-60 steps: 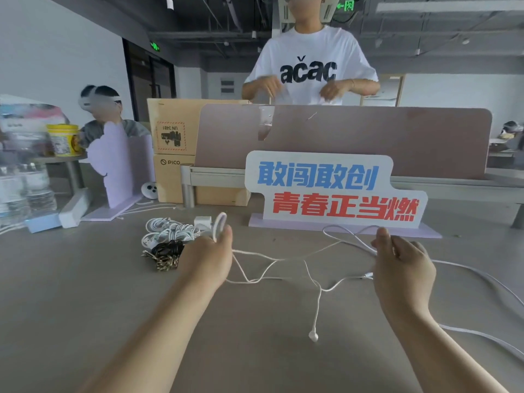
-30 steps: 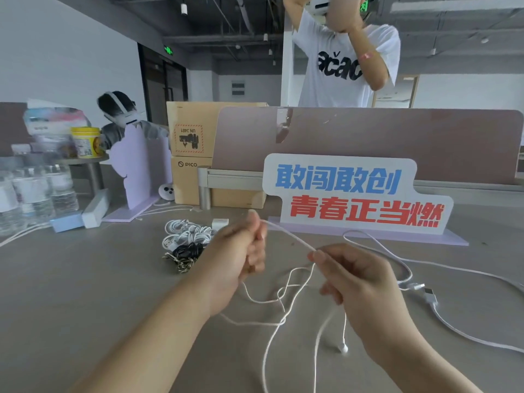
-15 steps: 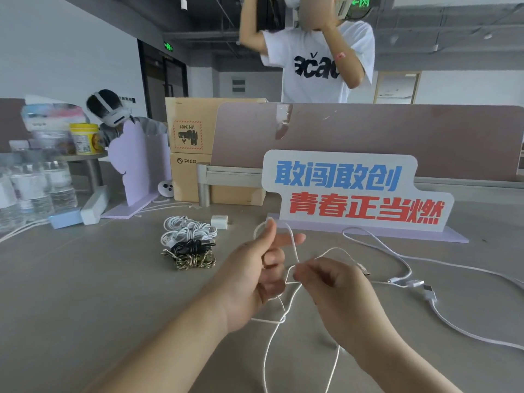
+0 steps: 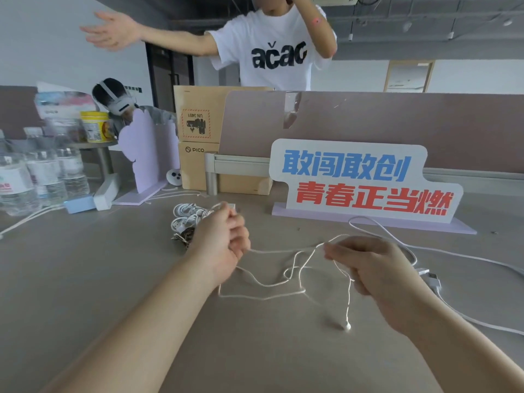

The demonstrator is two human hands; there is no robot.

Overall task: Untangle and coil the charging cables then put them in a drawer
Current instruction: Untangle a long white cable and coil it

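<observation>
Left grip (image 4: 221,237) tight around thin white cable (image 4: 283,251); right grip (image 4: 371,268) likewise

White cable (image 4: 272,282), grey table (image 4: 85,279), blue-and-red lettered sign (image 4: 365,180).

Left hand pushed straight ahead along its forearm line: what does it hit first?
Probably the small white charger block just beyond the knuckles of the left hand; the coiled white cables lie left of that line. Depth is unclear.

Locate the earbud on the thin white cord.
Head view, right of centre: the earbud hangs on its cord below the right hand, near the tabletop.
</observation>
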